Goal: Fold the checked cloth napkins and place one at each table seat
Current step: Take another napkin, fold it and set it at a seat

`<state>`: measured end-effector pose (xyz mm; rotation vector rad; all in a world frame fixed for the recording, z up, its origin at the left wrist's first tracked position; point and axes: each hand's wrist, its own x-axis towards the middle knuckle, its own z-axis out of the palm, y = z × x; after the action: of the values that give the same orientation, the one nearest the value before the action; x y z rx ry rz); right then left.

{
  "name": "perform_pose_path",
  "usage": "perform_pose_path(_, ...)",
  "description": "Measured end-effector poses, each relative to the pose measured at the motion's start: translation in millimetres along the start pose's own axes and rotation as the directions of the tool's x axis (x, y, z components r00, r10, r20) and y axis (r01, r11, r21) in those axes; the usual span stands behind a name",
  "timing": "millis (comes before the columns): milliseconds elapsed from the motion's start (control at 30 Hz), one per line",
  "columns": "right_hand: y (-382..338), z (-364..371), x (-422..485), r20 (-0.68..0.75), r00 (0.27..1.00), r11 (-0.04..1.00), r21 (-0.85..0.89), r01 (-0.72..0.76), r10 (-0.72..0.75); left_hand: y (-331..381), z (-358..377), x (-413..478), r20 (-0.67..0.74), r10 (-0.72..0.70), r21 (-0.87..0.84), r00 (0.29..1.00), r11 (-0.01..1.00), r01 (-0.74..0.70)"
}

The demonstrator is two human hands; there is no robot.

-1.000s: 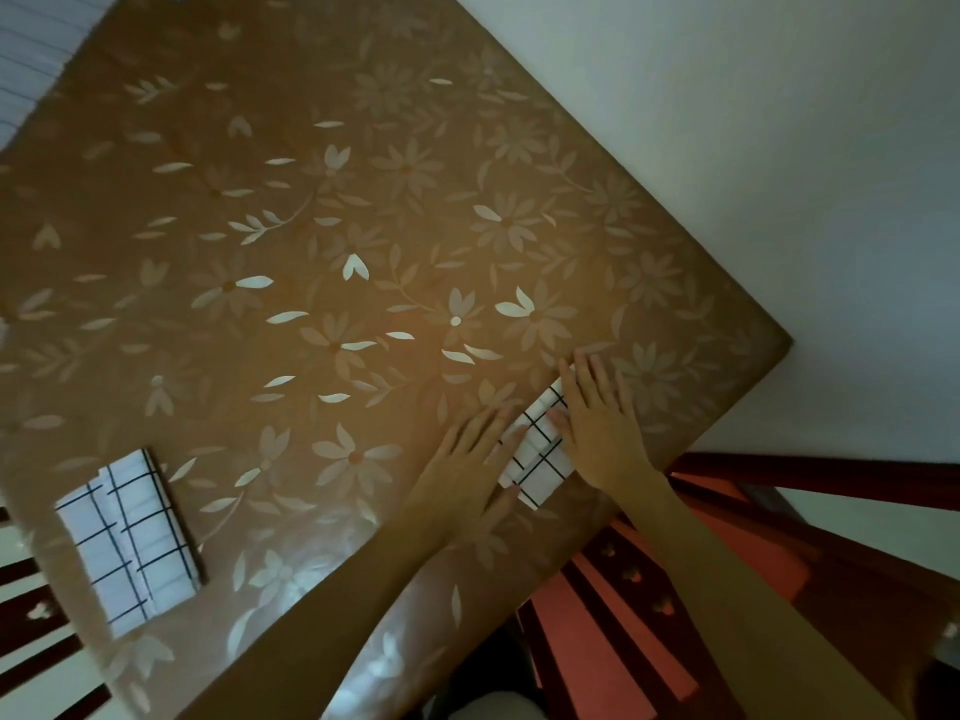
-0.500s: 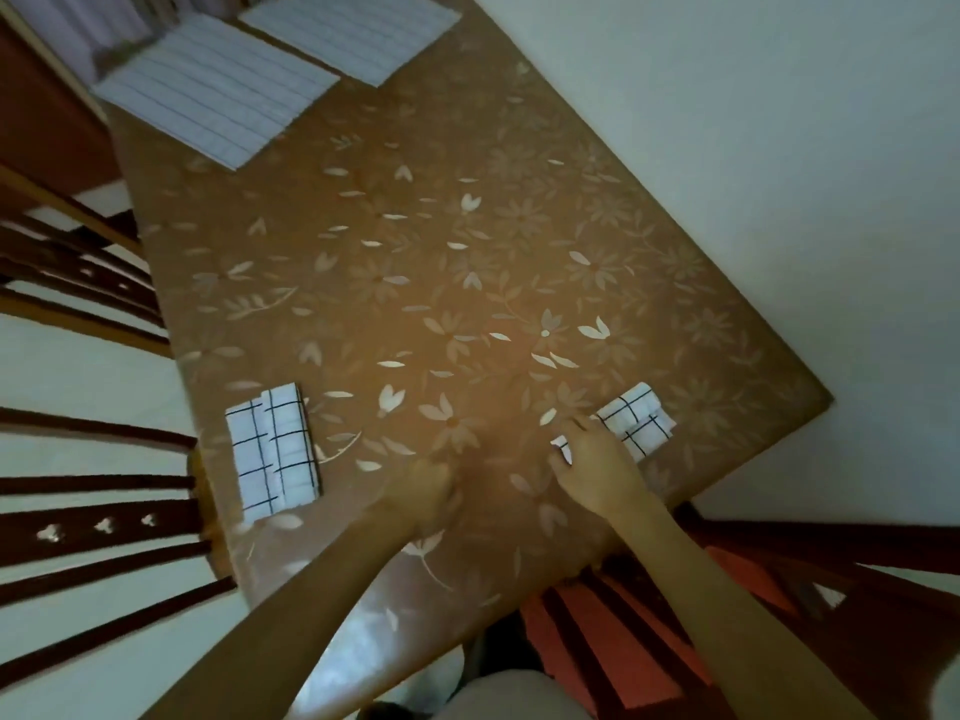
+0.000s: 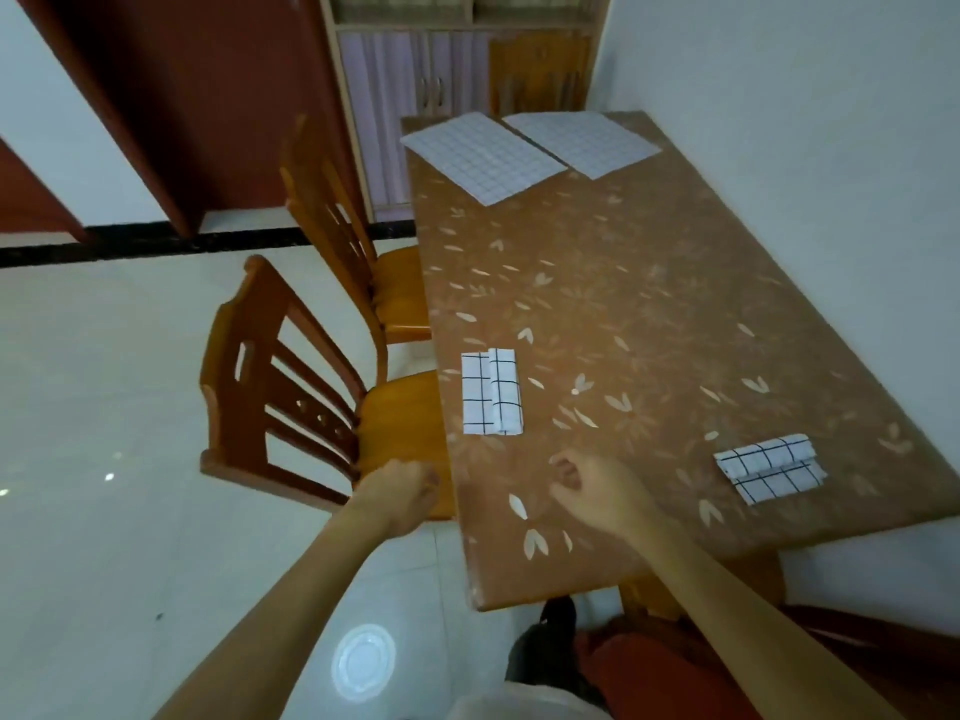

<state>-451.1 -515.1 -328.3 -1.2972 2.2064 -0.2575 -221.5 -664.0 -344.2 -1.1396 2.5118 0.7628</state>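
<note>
Two folded white napkins with black checks lie on the brown flowered table [image 3: 649, 314]: one folded napkin [image 3: 491, 392] by the left edge in front of the near chair, another folded napkin [image 3: 770, 467] near the front right corner. At the far end two unfolded checked napkins lie flat, one on the left [image 3: 480, 155] and one on the right [image 3: 582, 142]. My left hand [image 3: 402, 493] hovers off the table's left edge with fingers curled, holding nothing. Loosely curled and empty, my right hand [image 3: 597, 491] hangs over the table's near part.
Two wooden chairs stand along the table's left side, the near chair [image 3: 291, 402] and the far chair [image 3: 343, 231]. A red-seated chair [image 3: 675, 667] is at the near end below me. A white wall runs along the right; a cabinet [image 3: 457, 70] stands behind the table.
Both hands have left the front-right napkin and pulled back to the left. My view has lifted and turned, now showing the whole table, chairs and the unfolded napkins.
</note>
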Motion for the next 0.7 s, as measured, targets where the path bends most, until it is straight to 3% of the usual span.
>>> perform_pose_path(233,-133,46,-7,0.026,0.971,0.970,-0.042,0.239,-0.238,-111,-24,-97,-0.069,-0.182,-0.103,0.981,0.979,0.175)
perform_pose_path(400,-223,70,16,0.123,0.941,0.943,-0.070,0.324,-0.314,-187,-46,-142,-0.117,-0.386,-0.195,0.915,0.912,0.360)
perform_pose_path(700,-355,119,87,0.177,0.873,0.888,0.008,0.460,-0.454,-317,-84,-163,-0.112,-0.505,-0.243,0.856,0.849,0.469)
